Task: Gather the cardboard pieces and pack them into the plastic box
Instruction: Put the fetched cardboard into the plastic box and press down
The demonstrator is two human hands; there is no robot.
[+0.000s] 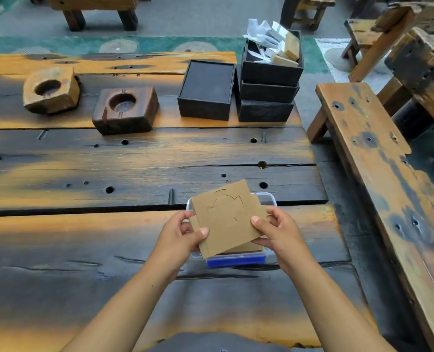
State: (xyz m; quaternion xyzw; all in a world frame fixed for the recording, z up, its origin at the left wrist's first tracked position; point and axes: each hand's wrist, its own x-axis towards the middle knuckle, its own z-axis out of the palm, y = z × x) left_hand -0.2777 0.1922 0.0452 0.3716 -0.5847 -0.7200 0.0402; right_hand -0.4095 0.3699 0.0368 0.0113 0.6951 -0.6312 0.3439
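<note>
Both grips, left hand [185,233] and right hand [277,231], pinch cardboard [226,219] tilted over box [270,199], six o'clock on surface [83,174], apparently aligning it to drop in.

Both hands [232,235] grip cardboard pieces [226,219] above plastic box [268,199]

2 bare hands show: the left hand [185,232] and the right hand [278,233]. There is 1 clear plastic box with a blue clip [268,199]. At least 2 flat brown cardboard pieces [226,219] overlap above it; any further ones cannot be counted. On the dark plank table [109,158] stand 2 chunky wooden blocks with round hollows [125,110] and 4 black rectangular boxes [205,91], 3 of them stacked.
</note>
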